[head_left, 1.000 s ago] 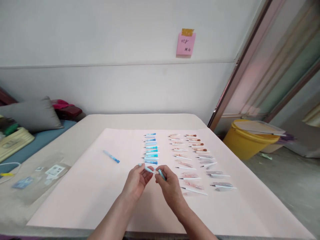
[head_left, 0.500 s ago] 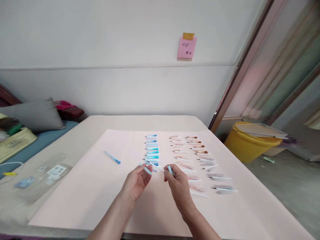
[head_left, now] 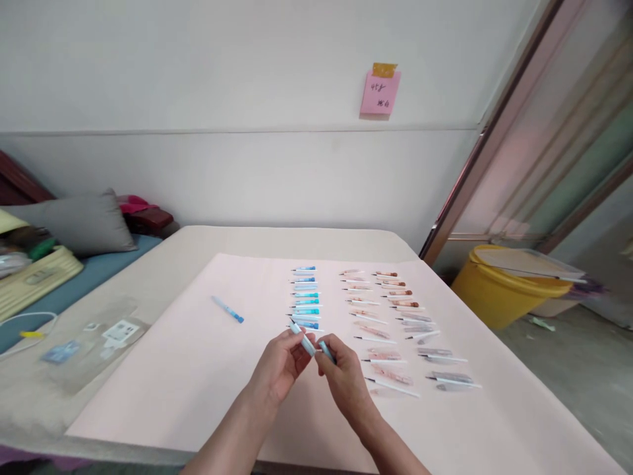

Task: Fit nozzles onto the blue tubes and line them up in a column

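Note:
My left hand (head_left: 281, 365) pinches a light blue pen barrel (head_left: 302, 338), which points up and to the left. My right hand (head_left: 344, 378) is closed on a short light blue cap piece (head_left: 326, 350), held right beside the barrel's lower end. Both hands hover over a pale pink sheet (head_left: 198, 369). Just beyond them lies a column of blue pens (head_left: 305, 300), and to the right lie two columns of pink, brown and grey pens (head_left: 390, 316) with their parts side by side.
A single blue pen (head_left: 228, 309) lies alone on the sheet's left part. Clear plastic packets (head_left: 93, 336) rest on the table's left edge. A grey cushion (head_left: 79, 224) is at the left, a yellow bucket (head_left: 499, 297) at the right.
My hands had moved apart half a second ago with barrel and cap separated; now they have come back together, the cap next to the barrel's end. The view shifted slightly.

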Tool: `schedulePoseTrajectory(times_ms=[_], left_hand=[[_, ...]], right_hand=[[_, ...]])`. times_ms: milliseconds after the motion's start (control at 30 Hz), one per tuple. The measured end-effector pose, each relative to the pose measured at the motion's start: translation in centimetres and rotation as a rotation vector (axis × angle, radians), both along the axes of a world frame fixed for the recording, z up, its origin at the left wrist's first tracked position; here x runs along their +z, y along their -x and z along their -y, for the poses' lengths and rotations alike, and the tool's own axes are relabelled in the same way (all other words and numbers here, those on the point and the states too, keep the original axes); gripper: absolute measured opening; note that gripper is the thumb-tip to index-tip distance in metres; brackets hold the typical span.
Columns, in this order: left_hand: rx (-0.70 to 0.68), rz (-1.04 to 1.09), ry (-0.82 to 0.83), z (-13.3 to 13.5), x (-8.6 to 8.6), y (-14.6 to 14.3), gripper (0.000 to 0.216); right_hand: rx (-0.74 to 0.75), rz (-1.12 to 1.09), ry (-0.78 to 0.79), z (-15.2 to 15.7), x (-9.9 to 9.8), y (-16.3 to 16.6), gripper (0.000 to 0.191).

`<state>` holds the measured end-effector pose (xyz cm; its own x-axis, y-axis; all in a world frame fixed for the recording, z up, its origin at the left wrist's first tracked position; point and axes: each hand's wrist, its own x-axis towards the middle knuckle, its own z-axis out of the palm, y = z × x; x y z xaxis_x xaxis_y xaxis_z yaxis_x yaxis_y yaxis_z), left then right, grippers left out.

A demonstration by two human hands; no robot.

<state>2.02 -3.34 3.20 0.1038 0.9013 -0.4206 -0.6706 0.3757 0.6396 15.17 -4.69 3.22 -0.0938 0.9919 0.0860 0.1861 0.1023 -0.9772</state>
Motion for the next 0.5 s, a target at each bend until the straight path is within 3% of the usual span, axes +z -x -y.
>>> schedulePoseTrajectory(times_ms=[333, 500], left_hand=[[-0.102, 0.025, -0.069, 0.22, -0.26, -0.14, 0.017], [-0.105, -0.02, -0.078, 0.35, -0.09, -0.41, 0.011]], right_hand=[[0.009, -0.086, 0.089, -0.19, 0.76, -0.24, 0.014], [0.031, -0.096, 0.06, -0.3, 0.5, -0.17, 0.013]])
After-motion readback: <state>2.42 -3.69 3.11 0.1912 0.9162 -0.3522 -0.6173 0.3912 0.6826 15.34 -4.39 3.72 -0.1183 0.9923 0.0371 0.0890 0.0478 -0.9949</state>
